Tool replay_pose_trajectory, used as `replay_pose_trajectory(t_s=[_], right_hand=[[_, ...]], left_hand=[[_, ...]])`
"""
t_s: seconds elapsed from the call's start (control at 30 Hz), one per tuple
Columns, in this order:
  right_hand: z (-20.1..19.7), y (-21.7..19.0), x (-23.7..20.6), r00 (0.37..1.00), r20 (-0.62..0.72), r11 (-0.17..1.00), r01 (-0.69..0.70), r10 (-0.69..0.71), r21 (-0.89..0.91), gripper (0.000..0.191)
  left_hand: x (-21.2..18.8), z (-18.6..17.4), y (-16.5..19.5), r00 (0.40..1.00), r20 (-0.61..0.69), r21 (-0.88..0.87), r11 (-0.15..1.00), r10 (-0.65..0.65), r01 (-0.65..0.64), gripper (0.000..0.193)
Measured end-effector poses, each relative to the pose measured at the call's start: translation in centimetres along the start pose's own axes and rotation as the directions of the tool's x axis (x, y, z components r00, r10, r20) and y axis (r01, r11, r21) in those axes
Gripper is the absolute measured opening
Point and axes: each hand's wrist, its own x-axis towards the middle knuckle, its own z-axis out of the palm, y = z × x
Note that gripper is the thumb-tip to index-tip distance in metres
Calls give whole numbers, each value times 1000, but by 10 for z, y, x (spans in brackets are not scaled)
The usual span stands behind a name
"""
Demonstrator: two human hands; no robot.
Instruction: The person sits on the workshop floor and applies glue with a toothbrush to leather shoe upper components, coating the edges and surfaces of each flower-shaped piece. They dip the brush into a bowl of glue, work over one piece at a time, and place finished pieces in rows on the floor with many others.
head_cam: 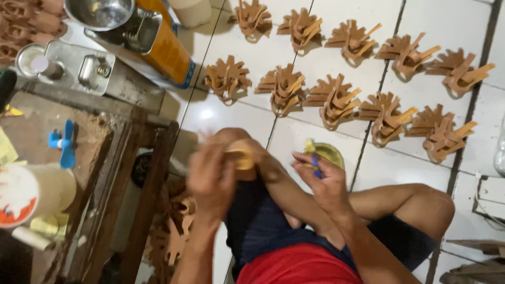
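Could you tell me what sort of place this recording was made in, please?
Probably a small home craft workshop: rows of brown wooden cut-out pieces lie on the white tiled floor, a worn wooden workbench stands alongside, and the right hand holds a small brush.

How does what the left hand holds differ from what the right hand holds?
The left hand grips a small pale wooden piece, blurred, raised over the knee; the right hand pinches a thin blue-handled brush, fairly sharp, over a round yellowish dish on the floor. The wooden piece is stubby and tan; the brush is slim, with a yellowish tip. Both are held close together above the white tiled floor.
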Motion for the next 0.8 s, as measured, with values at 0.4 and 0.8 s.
replay_pose_trajectory(t_s=[0.4,0.8], right_hand=[[11,-44,10,991,-6,966,-133,137,222,34],[-21,-50,6,991,136,997,-14,4,71,44]], left_hand=[[39,-14,66,999,-1,-299,953,52,-50,33],[-10,17,28,450,864,-479,-91,-225,873,18]])
